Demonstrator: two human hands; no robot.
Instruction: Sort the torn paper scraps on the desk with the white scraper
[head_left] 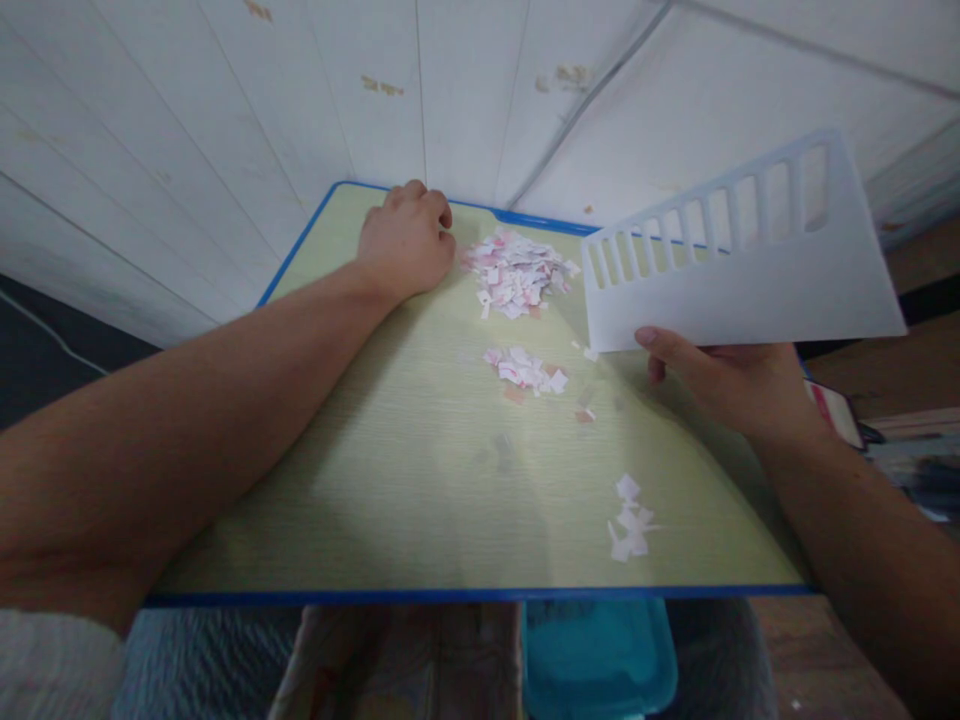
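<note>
My right hand (739, 385) grips a thin white plastic panel with a row of slots (742, 290) by its lower edge, thumb in front, and the panel is tilted above the right side of the table. At the table's far left, my left hand (409, 235) rests with loosely curled fingers, the thumb apart from them, and no object shows in it. Just right of that hand lies a heap of small white and pink paper scraps (517, 270). A smaller pile of scraps (525, 370) sits nearer me, and a few white pieces (632, 520) lie close to the front right.
The yellow-green table (390, 450) has a blue rim and stands against a white plank wall (465, 100) with a cable (592, 100). Below the front edge are a teal plastic container (600, 655) and a brownish open bag or box (420, 660) between my legs.
</note>
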